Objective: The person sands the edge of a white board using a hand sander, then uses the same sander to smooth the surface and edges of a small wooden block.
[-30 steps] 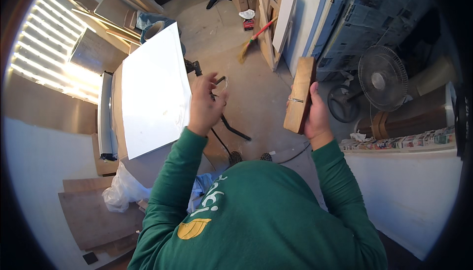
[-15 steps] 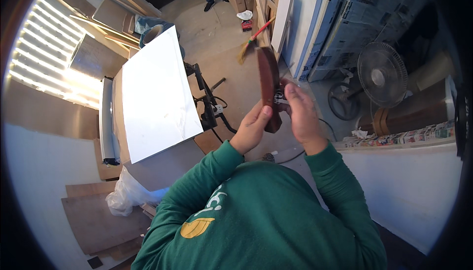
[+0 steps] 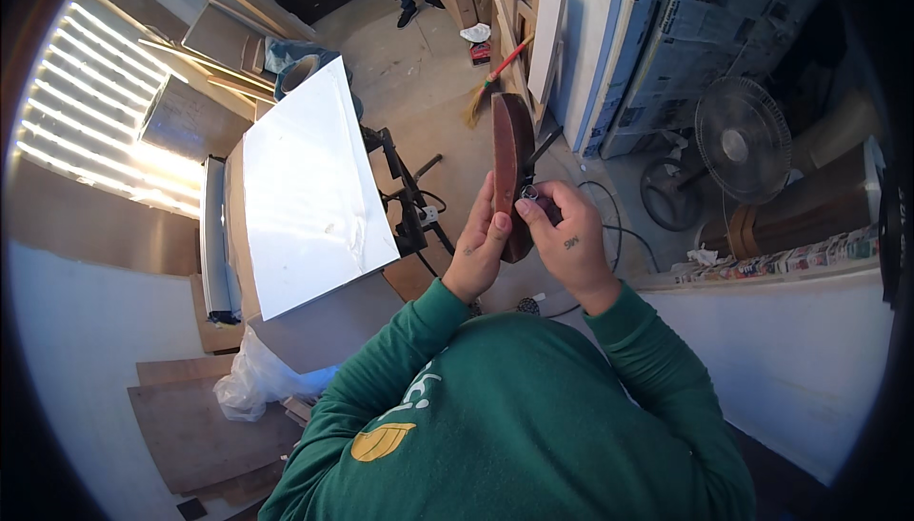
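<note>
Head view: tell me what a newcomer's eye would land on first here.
First, the dark reddish wooden piece held edge-up at the centre, the left hand bracing its side and the right hand pinching a small metal part against it. Next, the big white board lying on a stand to the left, brightly lit. On the right stands a round fan by a paper-covered wall.

Newspaper sheets (image 3: 709,21): grey-white printed pages covering the wall panels, above and right of the hands. Small red-and-white box (image 3: 481,50), possibly a carton: on the floor above the hands. No screens.
</note>
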Demonstrator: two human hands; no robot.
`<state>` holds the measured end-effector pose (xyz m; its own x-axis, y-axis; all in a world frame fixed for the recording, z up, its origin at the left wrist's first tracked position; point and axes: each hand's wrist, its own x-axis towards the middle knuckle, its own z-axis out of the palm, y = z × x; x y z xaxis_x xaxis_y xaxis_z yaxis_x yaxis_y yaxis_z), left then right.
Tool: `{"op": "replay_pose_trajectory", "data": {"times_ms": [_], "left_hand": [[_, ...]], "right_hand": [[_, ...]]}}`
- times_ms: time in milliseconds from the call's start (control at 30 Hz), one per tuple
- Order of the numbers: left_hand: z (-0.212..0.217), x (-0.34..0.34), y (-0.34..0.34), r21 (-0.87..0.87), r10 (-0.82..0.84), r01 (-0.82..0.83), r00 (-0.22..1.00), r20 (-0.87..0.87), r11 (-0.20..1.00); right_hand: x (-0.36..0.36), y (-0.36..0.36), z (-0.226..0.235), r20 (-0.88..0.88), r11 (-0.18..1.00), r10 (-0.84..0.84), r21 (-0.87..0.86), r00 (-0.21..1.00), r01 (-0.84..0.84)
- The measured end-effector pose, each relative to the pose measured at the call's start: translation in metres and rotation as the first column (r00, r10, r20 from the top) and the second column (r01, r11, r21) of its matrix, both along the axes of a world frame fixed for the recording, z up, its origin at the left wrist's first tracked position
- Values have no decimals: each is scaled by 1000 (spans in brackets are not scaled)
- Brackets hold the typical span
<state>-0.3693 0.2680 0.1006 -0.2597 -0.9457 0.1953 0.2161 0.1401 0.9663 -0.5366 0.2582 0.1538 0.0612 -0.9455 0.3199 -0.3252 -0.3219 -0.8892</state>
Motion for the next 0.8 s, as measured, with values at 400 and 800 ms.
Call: {"op": "replay_pose_trajectory", "data": {"times_ms": [400,800], "left_hand": [[-13,6,2,34,113,-115,992,65,993],[-11,51,11,211,129,-111,989,-76,971]], "right_hand": [[11,-15,-24,93,983,71,165,993,-86],[-35,-31,-20,118,838,210,490,970,-241]]}}
